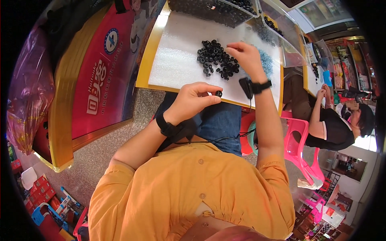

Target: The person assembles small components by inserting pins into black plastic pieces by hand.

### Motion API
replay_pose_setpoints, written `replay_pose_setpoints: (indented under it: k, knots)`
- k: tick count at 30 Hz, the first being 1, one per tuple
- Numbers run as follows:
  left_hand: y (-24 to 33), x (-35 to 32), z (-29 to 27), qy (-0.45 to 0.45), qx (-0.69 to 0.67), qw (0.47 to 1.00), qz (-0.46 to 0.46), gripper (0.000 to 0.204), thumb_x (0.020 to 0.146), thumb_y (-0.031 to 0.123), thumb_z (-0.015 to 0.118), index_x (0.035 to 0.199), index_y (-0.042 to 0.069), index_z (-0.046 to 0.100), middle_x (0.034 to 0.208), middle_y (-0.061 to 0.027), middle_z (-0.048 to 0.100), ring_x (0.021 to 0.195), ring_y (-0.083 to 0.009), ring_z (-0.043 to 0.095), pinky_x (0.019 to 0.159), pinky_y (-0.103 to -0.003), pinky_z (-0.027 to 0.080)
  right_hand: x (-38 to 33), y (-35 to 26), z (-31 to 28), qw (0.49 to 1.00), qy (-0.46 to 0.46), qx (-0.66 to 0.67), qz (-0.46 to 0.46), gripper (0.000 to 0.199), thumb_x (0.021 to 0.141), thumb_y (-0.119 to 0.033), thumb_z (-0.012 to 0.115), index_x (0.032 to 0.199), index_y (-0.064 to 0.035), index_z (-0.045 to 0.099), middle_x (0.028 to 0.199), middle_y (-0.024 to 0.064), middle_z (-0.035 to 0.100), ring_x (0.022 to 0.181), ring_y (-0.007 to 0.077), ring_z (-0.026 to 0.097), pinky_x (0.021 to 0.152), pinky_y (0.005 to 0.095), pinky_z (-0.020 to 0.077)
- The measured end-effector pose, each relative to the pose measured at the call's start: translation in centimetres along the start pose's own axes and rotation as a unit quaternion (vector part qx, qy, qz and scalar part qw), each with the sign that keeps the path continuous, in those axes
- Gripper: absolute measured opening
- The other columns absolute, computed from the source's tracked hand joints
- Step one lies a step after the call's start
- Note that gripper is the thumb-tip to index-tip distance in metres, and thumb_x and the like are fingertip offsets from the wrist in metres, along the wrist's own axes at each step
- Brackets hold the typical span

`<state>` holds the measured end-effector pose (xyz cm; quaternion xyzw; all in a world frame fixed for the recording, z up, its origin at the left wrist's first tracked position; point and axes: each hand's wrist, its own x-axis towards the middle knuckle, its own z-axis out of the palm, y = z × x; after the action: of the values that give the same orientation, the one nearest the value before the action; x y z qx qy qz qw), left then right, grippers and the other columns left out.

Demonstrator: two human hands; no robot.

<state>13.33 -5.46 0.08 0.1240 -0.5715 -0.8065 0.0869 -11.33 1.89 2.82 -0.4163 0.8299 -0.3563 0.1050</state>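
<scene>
Pinching one small black piece (218,93) in the left grip (193,98), thumb against forefinger, at the near edge of the counter (143,72). Counting one heap of black pieces (211,54), several dozen at least, too overlapped to number exactly, lying on one white sheet (173,52). Reaching over the heap's right side with the right grip (247,60), fingertips close together; cannot tell whether pinching anything. Wearing two black wristbands (164,125), one per wrist. Counting two clear boxes beyond and to the right: holding many black pieces in the left box (189,12), and more, toward the far end, in the right box (291,52). Farther right, showing one row of black pieces (315,72) on a second counter (306,82), near one other person (333,130).
</scene>
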Motion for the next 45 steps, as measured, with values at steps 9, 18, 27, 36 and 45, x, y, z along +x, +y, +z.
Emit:
replay_pose_setpoints:
  k: [9,18,27,36,45]
  knots:
    - [-0.2,-0.7,1.7,0.0,0.018,0.999,0.032,0.027,0.087,0.011,0.074,0.114,0.004,0.071,0.076,0.0048,0.061,0.056,-0.0007,0.045,0.047,-0.019,0.033,-14.5,-2.4,0.2,0.839,0.012,0.538,0.079,0.022,0.089,-0.005,0.069,0.11,0.0036,0.069,0.089,0.0086,0.069,0.065,0.0091,0.053,0.057,0.022,0.0419]
    - [0.0,-1.4,3.0,-0.035,0.047,0.996,0.066,0.026,0.087,0.008,0.074,0.112,0.005,0.073,0.086,0.004,0.063,0.06,-0.0008,0.047,0.049,-0.018,0.035,-18.1,-2.5,0.4,0.807,0.03,0.587,0.06,0.02,0.085,-0.002,0.073,0.103,0.0039,0.069,0.086,0.0085,0.068,0.064,0.0098,0.054,0.056,0.0229,0.0432]
    - [-0.3,-1.6,3.0,-0.032,0.081,0.991,0.098,0.028,0.084,0.006,0.076,0.111,0.005,0.073,0.091,0.0015,0.064,0.07,-0.0026,0.053,0.057,-0.018,0.041,-18.9,-2.9,0.5,0.882,0.063,0.466,0.015,0.015,0.085,0.0,0.074,0.1,0.0022,0.071,0.095,0.0069,0.067,0.068,0.009,0.056,0.059,0.0208,0.0448]
    - [0.3,-1.5,3.0,-0.018,0.243,0.947,0.207,0.03,0.08,0.005,0.078,0.109,0.005,0.073,0.094,-0.0052,0.068,0.075,-0.0091,0.06,0.064,-0.021,0.047,-19.0,-4.0,-0.1,0.945,0.06,0.321,-0.009,0.019,0.081,0.003,0.075,0.099,0.0007,0.072,0.098,0.0074,0.069,0.086,0.0126,0.064,0.072,0.0231,0.0503]
    - [-0.2,-1.3,3.0,-0.005,0.294,0.914,0.278,0.028,0.077,0.007,0.08,0.104,0.004,0.073,0.088,-0.0087,0.069,0.074,-0.0182,0.065,0.063,-0.028,0.051,-18.9,-3.9,-0.1,0.977,0.074,0.173,-0.102,0.021,0.078,0.002,0.077,0.098,-0.0037,0.072,0.092,0.0081,0.069,0.082,0.0167,0.067,0.07,0.0267,0.0523]
